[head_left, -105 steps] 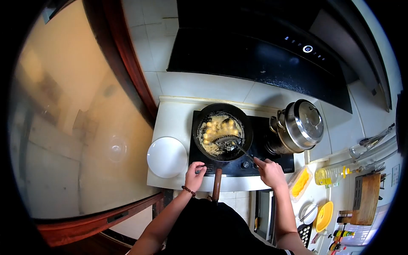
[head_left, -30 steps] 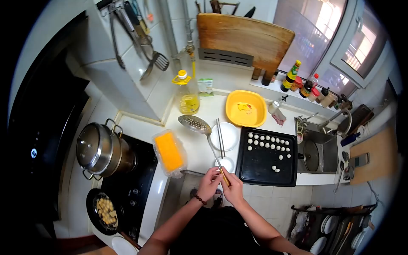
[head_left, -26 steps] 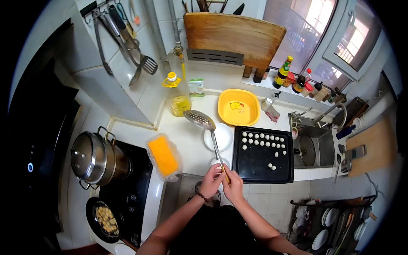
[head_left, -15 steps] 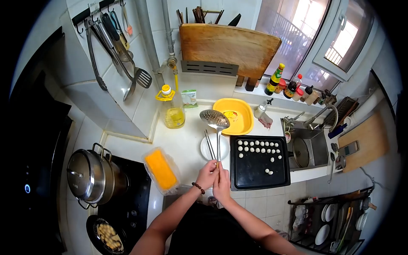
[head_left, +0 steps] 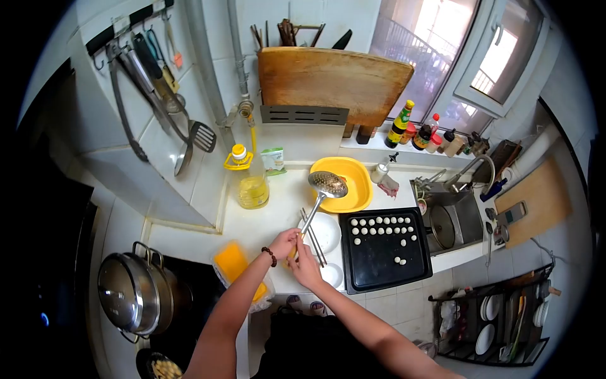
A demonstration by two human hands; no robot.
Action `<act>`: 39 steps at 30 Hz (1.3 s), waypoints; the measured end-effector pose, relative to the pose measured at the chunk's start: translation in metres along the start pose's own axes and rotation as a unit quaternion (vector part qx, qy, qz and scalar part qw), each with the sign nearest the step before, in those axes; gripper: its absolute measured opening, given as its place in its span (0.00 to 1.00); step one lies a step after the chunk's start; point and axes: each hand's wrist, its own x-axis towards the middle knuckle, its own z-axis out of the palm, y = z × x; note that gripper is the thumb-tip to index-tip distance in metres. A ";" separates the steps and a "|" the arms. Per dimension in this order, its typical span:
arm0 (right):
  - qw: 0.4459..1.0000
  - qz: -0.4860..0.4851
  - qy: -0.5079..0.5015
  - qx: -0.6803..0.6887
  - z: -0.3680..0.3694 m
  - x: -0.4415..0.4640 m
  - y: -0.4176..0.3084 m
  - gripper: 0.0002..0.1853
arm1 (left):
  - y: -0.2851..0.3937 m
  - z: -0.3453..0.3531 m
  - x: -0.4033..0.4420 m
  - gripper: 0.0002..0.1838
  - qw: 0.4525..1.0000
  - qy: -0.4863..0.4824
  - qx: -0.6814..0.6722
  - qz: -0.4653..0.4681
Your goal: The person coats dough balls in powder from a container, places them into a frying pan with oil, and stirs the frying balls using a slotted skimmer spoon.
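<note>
Both of my hands are on one perforated metal skimmer, its bowl raised over the front of the yellow basin. My left hand, with a beaded bracelet at the wrist, is closed round the handle. My right hand grips the handle's lower end beside it. Metal chopsticks lie across the rim of a white bowl, just right of my hands, with a smaller white bowl below. Several small white balls sit on the black tray.
An orange block in plastic lies left of my hands, behind it an oil bottle. At the left are a steel pot and a pan with food. The sink is at the right; a cutting board stands behind.
The view has turned from the stove to the counter. Both hands now hold the skimmer; lately they have shifted left, and its bowl has swung over the yellow basin.
</note>
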 end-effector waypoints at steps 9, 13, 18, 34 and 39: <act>0.995 0.021 0.067 0.067 0.024 0.087 0.029 0.46 | 0.013 -0.046 0.084 0.18 0.997 -0.018 0.042 -0.055; 0.991 0.065 0.066 0.093 0.020 0.105 0.028 0.45 | 0.022 -0.049 0.106 0.17 0.997 -0.018 0.052 -0.062; 0.982 0.087 0.086 0.144 0.027 0.126 0.034 0.44 | 0.026 -0.057 0.124 0.16 0.992 -0.039 0.048 -0.111; 0.967 0.141 0.039 0.211 -0.130 0.020 0.081 0.32 | -0.002 -0.070 0.116 0.20 0.954 0.059 0.277 -0.102; 0.958 0.207 0.163 0.115 -0.253 -0.069 0.223 0.24 | 0.013 -0.055 0.099 0.21 0.924 0.173 0.337 -0.057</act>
